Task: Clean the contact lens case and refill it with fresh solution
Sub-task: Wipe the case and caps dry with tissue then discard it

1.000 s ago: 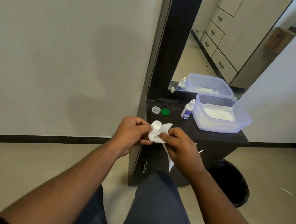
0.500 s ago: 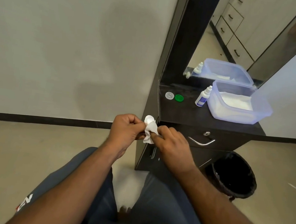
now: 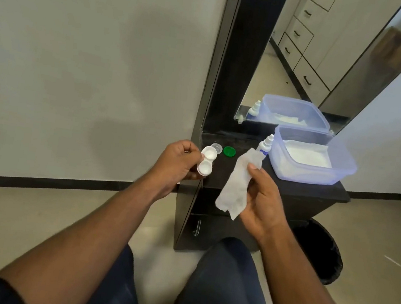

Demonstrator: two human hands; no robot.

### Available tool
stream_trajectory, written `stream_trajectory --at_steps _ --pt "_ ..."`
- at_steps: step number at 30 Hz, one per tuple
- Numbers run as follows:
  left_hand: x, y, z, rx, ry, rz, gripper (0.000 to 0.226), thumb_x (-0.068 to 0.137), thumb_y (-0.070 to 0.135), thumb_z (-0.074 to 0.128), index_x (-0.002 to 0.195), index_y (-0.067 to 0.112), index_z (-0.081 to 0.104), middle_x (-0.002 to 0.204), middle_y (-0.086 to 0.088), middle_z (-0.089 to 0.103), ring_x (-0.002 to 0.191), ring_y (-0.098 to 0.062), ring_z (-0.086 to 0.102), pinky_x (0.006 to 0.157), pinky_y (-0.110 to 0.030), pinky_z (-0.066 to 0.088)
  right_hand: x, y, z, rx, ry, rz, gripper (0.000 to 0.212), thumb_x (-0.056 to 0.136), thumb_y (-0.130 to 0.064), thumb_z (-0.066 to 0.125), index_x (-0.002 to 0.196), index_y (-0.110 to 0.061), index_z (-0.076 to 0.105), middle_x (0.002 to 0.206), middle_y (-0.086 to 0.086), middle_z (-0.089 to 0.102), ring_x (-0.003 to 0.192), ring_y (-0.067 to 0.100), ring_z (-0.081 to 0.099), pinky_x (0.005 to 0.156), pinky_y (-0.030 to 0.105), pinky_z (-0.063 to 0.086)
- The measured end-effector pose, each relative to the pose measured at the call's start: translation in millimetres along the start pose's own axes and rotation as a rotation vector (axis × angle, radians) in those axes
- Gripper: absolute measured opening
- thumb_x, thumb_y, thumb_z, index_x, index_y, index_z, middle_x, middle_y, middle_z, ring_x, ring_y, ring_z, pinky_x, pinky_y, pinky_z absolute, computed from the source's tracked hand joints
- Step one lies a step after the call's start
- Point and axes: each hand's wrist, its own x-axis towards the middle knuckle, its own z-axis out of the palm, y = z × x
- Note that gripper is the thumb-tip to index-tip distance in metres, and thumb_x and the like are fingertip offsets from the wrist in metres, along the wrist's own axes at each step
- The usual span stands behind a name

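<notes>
Head view: left hand grip holds open lens case; right hand pinches tissue. Wiping step likely done; next, bin tissue, reach solution bottle.

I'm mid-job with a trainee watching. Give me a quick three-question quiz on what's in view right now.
1. True or false: the lens case has both caps screwed on.
2. Which hand holds the tissue? A) left hand B) right hand C) neither
3. Fill in: beside the clear cap on the dark vanity top lies a ___ cap.

Key:
1. False; both wells are uncovered, and two caps lie on the vanity.
2. B
3. green
</notes>
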Motion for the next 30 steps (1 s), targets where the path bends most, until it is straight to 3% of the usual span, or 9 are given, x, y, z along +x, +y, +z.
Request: stream_trajectory --at_steps 3,6,9,11,14,17,21,26,30 --pt "15 -2 3 0.101 -0.074 -0.022 0.012 0.087 0.008 0.058 0.077 0.014 0.057 0.1 -0.024 0.068 0.092 -0.033 0.069 0.073 -0.043 0.06 16 -4 5 -0.184 -0.016 -0.063 0.035 0.079 -0.016 0.065 0.112 -0.004 0.064 0.102 0.018 0.069 0.092 0.026 0.066 0.084 0.042 0.055" --pt "36 4 3 0.255 -0.187 -0.017 0.007 0.088 0.009 0.06 0.083 0.013 0.061 0.083 -0.014 0.069 0.075 -0.021 0.071 0.068 -0.039 0.061 41 -18 6 -0.619 0.023 -0.205 0.019 0.082 -0.013 0.068 0.1 -0.006 0.071 0.101 0.018 0.07 0.095 0.029 0.065 0.09 0.049 0.052" --pt "51 9 5 0.356 -0.286 -0.049 0.006 0.089 0.007 0.061 0.093 0.005 0.065 0.076 -0.005 0.067 0.057 -0.005 0.066 0.05 -0.019 0.052 57 -35 -9 -1.14 -0.064 -0.422 0.015 0.084 -0.009 0.068 0.09 -0.022 0.073 0.09 -0.002 0.067 0.086 0.006 0.062 0.079 0.026 0.048" --pt "60 12 7 0.388 -0.326 -0.086 0.007 0.088 0.005 0.064 0.092 0.004 0.069 0.08 -0.007 0.069 0.059 -0.007 0.067 0.05 -0.018 0.051 62 -40 -18 -1.373 -0.177 -0.518 0.018 0.083 -0.009 0.068 0.096 -0.022 0.073 0.092 -0.006 0.062 0.087 0.005 0.06 0.079 0.014 0.045" --pt "68 18 10 0.395 -0.345 -0.14 0.009 0.085 0.002 0.066 0.092 -0.003 0.07 0.078 -0.012 0.069 0.054 -0.01 0.066 0.047 -0.02 0.052 61 -39 -28 -1.646 -0.291 -0.648 0.026 0.081 -0.016 0.061 0.104 -0.015 0.074 0.093 0.0 0.06 0.085 0.007 0.058 0.076 0.012 0.045" --pt "68 21 15 0.388 -0.37 -0.168 0.009 0.083 -0.001 0.067 0.091 -0.003 0.07 0.076 -0.015 0.069 0.056 -0.015 0.066 0.052 -0.027 0.058 53 -29 -29 -1.807 -0.358 -0.746 0.032 0.082 -0.025 0.053 0.106 -0.015 0.073 0.097 0.006 0.061 0.084 0.013 0.059 0.07 0.023 0.049" --pt "64 19 24 0.388 -0.378 -0.174 0.008 0.081 -0.003 0.068 0.087 0.0 0.072 0.079 -0.014 0.07 0.058 -0.015 0.067 0.049 -0.023 0.055 52 -18 -30 -1.908 -0.425 -0.897 0.031 0.082 -0.019 0.052 0.107 -0.01 0.07 0.099 0.011 0.064 0.08 0.025 0.064 0.06 0.033 0.055" --pt "52 18 25 0.344 -0.303 -0.15 0.009 0.082 0.001 0.068 0.09 0.001 0.073 0.074 -0.006 0.071 0.056 -0.009 0.067 0.047 -0.017 0.049 50 -23 -29 -2.08 -0.541 -1.051 0.026 0.081 -0.018 0.06 0.104 -0.01 0.07 0.093 0.011 0.064 0.07 0.026 0.061 0.051 0.032 0.05" --pt "48 19 27 0.378 -0.255 -0.158 0.012 0.081 0.003 0.069 0.092 0.002 0.073 0.077 -0.006 0.072 0.061 -0.012 0.068 0.051 -0.021 0.052 41 -19 -21 -2.208 -0.46 -0.987 0.033 0.076 -0.02 0.074 0.107 -0.014 0.069 0.093 0.007 0.062 0.071 0.022 0.061 0.05 0.027 0.044"
